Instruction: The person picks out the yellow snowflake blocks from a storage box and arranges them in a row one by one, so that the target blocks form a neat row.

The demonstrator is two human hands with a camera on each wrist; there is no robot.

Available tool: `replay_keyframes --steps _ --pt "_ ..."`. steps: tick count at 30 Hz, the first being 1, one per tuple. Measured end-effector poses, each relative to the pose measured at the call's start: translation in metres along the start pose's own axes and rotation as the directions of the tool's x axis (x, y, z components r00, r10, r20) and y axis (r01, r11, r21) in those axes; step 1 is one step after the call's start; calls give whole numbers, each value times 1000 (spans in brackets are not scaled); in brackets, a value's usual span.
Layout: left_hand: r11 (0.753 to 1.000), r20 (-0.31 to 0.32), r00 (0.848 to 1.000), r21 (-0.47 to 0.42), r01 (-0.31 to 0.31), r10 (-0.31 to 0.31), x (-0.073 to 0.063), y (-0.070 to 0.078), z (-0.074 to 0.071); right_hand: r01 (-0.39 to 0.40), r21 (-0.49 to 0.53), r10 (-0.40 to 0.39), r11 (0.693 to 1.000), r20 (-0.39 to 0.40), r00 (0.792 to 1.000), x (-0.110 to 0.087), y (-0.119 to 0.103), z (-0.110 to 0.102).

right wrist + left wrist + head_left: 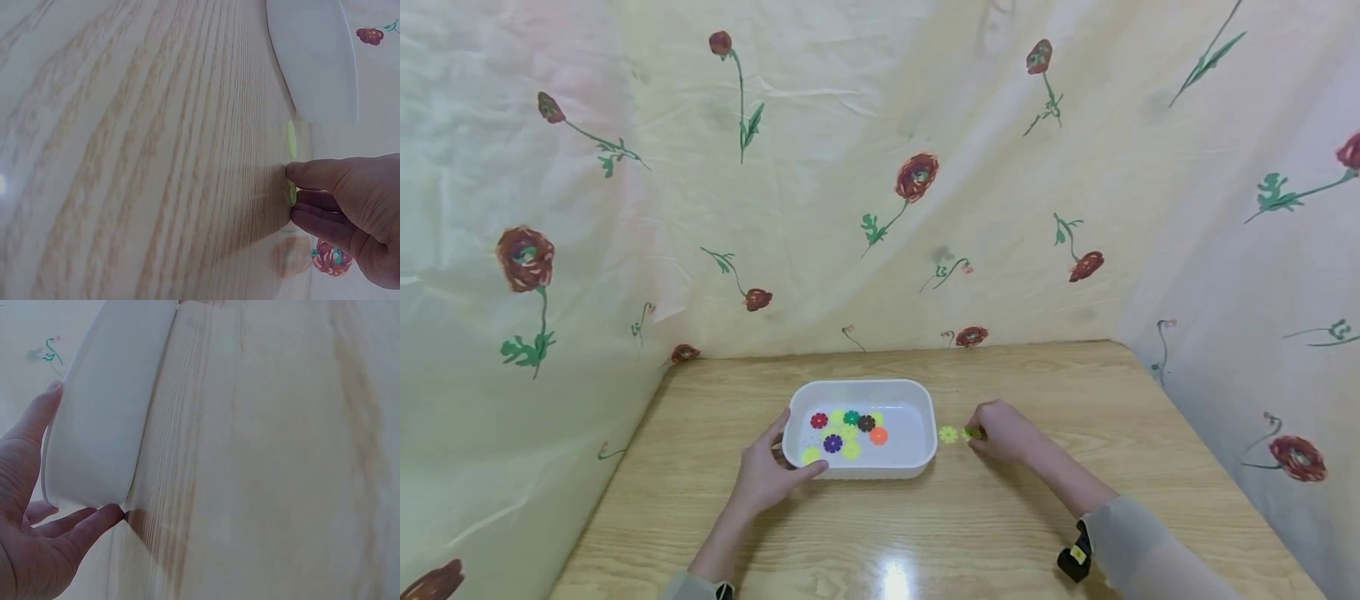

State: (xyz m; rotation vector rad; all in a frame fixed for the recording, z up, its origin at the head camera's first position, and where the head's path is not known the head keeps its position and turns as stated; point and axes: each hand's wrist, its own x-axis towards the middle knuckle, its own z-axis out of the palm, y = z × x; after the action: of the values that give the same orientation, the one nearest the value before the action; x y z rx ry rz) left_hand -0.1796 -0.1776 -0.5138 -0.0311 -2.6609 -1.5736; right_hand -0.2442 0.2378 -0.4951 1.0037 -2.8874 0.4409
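A white plastic basin (880, 472) sits on the table with several flower-shaped plastic discs inside: a red disc (819, 421), a purple disc (832, 443), an orange disc (878, 436), a green one, a dark brown one and several yellow ones. My left hand (766, 477) grips its left end, thumb at the front rim, fingers around the side and lower corner in the left wrist view. Just right of the basin, a yellow flower disc (948, 435) lies flat on the wood. Beside it my right hand (1006, 433) pinches another yellow disc (292, 192) at the tabletop, partly covered by the fingers.
The wood-grain table (880, 533) reaches back to a flower-printed cloth (820, 208), which also hangs along both sides. A black wrist strap with a small camera (1074, 560) is on the right forearm.
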Motion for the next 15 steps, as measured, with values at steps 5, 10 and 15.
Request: replay_keyframes --steps 5,10,15 --pt "1000 4 1000 -2 -2 2 0 -1 1 -65 2 65 998 36 997 -2 -1 -3" --pt "1000 2 1000 1 4 -4 1 -1 1 -111 5 111 994 50 993 -2 -1 -11" --pt "1000 -1 1000 4 3 -3 1 0 0 -101 6 101 995 40 994 5 0 -23"
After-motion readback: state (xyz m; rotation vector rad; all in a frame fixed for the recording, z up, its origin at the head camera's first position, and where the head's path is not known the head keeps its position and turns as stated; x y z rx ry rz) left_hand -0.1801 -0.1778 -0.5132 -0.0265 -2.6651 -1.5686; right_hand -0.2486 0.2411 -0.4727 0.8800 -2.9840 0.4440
